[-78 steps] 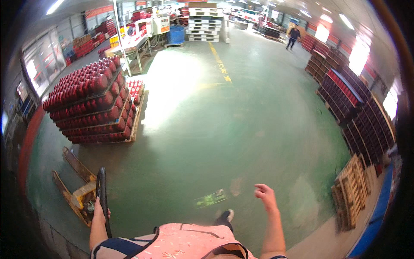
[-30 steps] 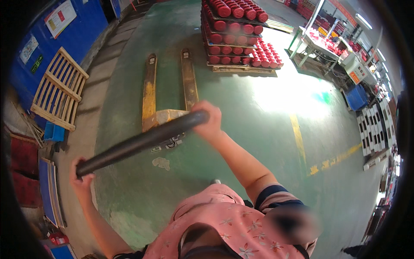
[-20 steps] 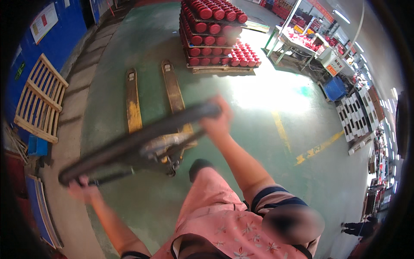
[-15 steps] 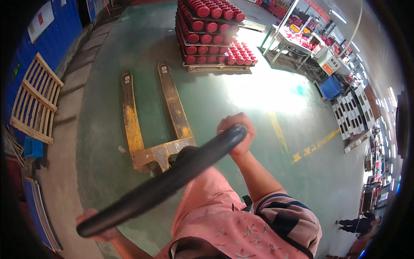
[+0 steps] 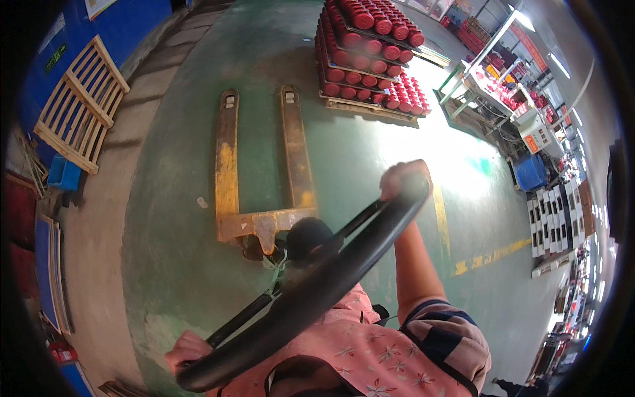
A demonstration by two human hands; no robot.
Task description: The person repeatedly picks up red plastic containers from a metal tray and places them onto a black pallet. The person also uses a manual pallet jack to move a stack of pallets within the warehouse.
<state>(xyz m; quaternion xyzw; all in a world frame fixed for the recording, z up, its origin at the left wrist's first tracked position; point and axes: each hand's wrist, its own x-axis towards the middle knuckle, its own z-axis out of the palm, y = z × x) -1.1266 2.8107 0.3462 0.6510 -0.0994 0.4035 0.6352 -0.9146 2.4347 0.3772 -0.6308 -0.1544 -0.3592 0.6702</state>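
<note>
My left hand (image 5: 187, 349) grips the lower left end of a black loop-shaped handle (image 5: 317, 291), which slants up across the view. At its upper right end my right hand (image 5: 403, 180) is closed round the same handle. Beyond it stands a worn yellow pallet jack (image 5: 261, 225), its two forks pointing away from me and bearing nothing. A greenish cord or strap (image 5: 276, 274) hangs between the handle and the jack's base. The handle hides part of the jack's near end and my legs.
Red cylindrical items (image 5: 370, 49) are stacked in layers on a wooden pallet ahead, right of the forks. An empty slatted pallet (image 5: 83, 106) leans on the blue wall at left, beside a blue bin (image 5: 64, 173). White pallets (image 5: 555, 218) and a blue drum (image 5: 529, 172) stand at right.
In view, the jack, red stack and wall pallet have shifted right. The handle has swung right and tilted more steeply, with both hands still on it; its thinner bars now show.
</note>
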